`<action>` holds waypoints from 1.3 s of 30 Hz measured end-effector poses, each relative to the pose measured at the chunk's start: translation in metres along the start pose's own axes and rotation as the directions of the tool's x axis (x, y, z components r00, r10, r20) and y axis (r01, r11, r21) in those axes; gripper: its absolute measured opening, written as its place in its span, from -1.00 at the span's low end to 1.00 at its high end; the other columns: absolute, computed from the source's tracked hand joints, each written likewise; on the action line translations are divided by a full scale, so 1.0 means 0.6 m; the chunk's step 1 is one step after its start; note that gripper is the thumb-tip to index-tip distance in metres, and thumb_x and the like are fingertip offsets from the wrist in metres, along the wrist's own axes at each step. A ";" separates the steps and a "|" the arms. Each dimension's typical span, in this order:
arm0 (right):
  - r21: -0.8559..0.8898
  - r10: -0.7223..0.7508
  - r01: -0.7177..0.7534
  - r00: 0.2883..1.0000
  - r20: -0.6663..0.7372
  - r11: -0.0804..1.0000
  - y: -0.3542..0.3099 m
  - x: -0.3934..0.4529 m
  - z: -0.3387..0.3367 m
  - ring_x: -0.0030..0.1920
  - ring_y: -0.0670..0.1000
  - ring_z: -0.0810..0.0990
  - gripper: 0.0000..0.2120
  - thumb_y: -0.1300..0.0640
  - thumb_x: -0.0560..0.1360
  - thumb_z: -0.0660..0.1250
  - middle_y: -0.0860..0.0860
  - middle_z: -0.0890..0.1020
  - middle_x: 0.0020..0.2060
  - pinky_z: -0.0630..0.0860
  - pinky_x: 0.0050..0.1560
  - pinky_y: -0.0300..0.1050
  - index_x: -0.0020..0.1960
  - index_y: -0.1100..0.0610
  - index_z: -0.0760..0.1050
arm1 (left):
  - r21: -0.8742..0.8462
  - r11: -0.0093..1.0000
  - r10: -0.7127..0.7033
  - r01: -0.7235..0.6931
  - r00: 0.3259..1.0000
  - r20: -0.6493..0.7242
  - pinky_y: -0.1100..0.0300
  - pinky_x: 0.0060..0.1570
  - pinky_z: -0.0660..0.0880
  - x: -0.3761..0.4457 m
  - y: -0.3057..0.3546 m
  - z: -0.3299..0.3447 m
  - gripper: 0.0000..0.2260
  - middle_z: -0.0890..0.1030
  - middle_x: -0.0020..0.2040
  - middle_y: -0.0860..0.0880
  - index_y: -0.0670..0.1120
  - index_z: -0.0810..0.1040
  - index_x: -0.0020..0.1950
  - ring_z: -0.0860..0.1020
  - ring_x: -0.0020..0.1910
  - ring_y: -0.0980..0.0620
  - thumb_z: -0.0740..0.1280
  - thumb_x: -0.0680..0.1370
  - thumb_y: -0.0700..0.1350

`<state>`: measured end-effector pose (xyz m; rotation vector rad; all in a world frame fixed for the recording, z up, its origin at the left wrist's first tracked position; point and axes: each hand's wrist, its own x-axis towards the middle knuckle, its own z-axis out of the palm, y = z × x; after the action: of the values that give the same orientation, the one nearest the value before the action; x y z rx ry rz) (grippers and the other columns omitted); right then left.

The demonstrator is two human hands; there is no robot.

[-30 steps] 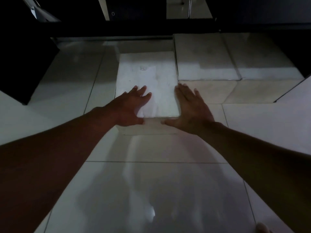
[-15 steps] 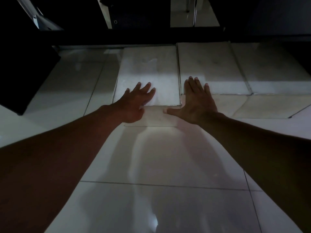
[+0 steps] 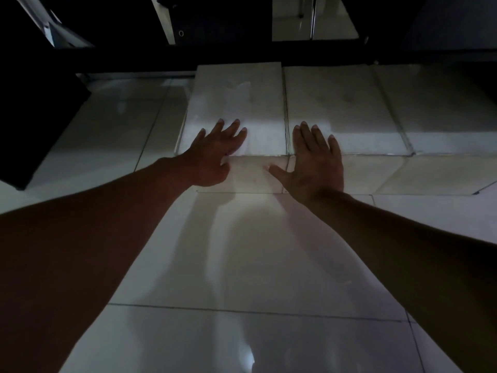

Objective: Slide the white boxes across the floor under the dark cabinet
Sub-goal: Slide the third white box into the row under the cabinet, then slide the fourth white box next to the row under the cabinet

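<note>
Glossy floor tiles [image 3: 258, 251] gleamed; left hand [image 3: 212, 154] lay flat, fingers spread, on the nearest white box [image 3: 236, 103], right hand [image 3: 314, 162] splayed on the neighbouring box [image 3: 338, 103], both boxes reaching beyond the fingertips to the dark cabinet [image 3: 242, 55].

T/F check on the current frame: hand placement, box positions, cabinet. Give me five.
1. The left hand lies flat, fingers spread, on the leftmost white box. True.
2. The right hand is curled into a fist around a box corner. False: it is open and flat, palm down, on the near edge of the middle white box.
3. Three white boxes sit side by side, the third white box at the right. True.
4. The leftmost box is stacked on top of the others. False: all stand on the tiled floor, next to each other.
5. The far ends of the boxes reach the dark cabinet. True.
</note>
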<state>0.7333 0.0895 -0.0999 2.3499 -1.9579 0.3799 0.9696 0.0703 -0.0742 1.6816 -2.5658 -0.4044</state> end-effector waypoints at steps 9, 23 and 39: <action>0.120 -0.034 0.028 0.998 0.047 0.992 0.008 -0.007 -0.024 0.55 0.06 -0.05 -0.12 -0.41 0.49 0.14 0.07 0.05 0.57 -0.12 0.52 0.12 0.57 0.11 0.00 | -0.028 0.993 -0.116 0.116 0.993 0.007 -0.08 0.48 -0.18 -0.016 0.055 0.002 -0.23 -0.07 0.61 -0.02 0.04 -0.05 0.60 -0.15 0.57 -0.03 0.31 0.50 -0.17; 0.144 0.076 -0.042 0.968 -0.239 0.989 0.127 -0.149 -0.319 0.21 0.14 0.53 -0.60 0.01 0.60 0.22 0.11 0.55 0.28 0.44 0.18 0.01 0.39 0.11 0.41 | -0.090 0.987 0.084 -0.137 0.894 -0.440 0.03 0.21 0.46 -0.031 0.352 -0.166 -0.61 0.60 0.25 -0.04 -0.02 0.55 0.32 0.54 0.22 -0.08 0.34 0.51 0.02; 0.174 0.267 -0.221 0.911 -0.315 0.960 0.485 -0.223 -0.515 0.16 0.12 0.54 -0.64 0.00 0.61 0.17 0.05 0.57 0.24 0.43 0.07 -0.01 0.36 0.06 0.43 | -0.132 0.971 0.146 -0.201 0.930 -0.338 0.04 0.14 0.51 0.069 0.755 -0.215 -0.68 0.65 0.13 0.07 0.13 0.58 0.24 0.59 0.14 -0.06 0.29 0.50 0.03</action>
<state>0.3813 0.2247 0.1368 1.9389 -2.1095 0.8918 0.5711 0.1783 0.1560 1.3241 -2.3413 -0.2896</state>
